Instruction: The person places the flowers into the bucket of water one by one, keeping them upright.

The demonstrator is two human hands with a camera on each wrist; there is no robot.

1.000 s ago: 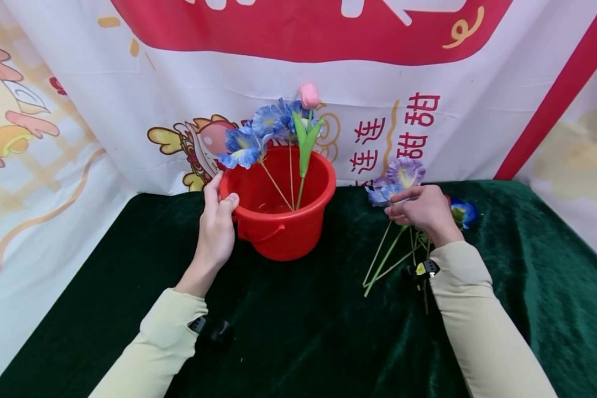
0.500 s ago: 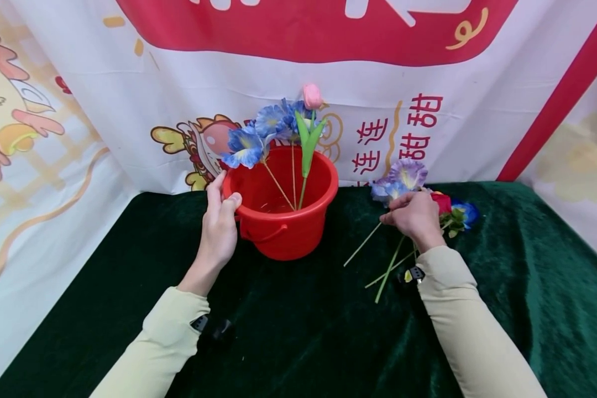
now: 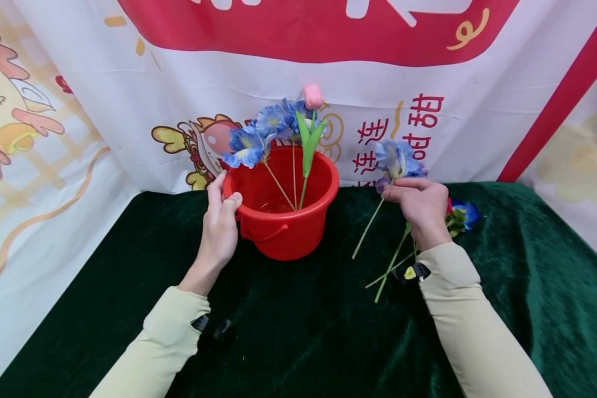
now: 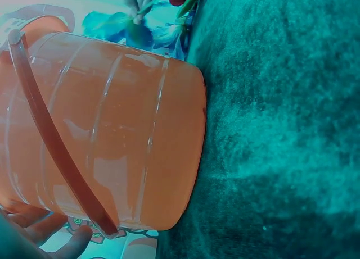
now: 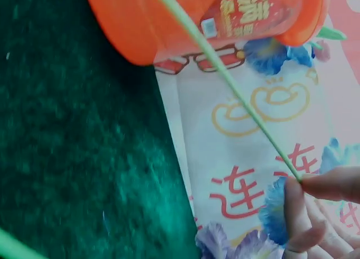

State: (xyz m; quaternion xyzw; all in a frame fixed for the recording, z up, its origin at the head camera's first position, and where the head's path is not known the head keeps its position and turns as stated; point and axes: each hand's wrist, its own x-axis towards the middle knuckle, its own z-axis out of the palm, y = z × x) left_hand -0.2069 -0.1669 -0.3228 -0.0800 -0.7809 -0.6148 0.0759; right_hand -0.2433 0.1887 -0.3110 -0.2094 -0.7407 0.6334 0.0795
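Note:
A red bucket (image 3: 291, 237) stands on the green cloth; my left hand (image 3: 219, 226) grips its rim on the left side. Inside lean several blue iris-like flowers (image 3: 245, 146) and a pink tulip (image 3: 313, 97). My right hand (image 3: 424, 207) pinches the upper stem of another blue iris (image 3: 397, 159), right of the bucket. Thumb and fingertip meet on its thin green stem (image 5: 242, 104) in the right wrist view, the stem's lower end slanting toward the bucket. In the left wrist view, the bucket's handle (image 4: 53, 141) hangs down along its wall.
A purple flower (image 5: 236, 245) lies near the right hand. Behind the right wrist are a blue flower (image 3: 465, 214) and a mostly hidden red one, with loose green stems (image 3: 392, 265). A printed white backdrop (image 3: 258, 77) rises along the cloth's back edge.
My right hand has picked out one blue iris from the pile and raised it, its bloom now upright. My left hand and the bucket stay in place.

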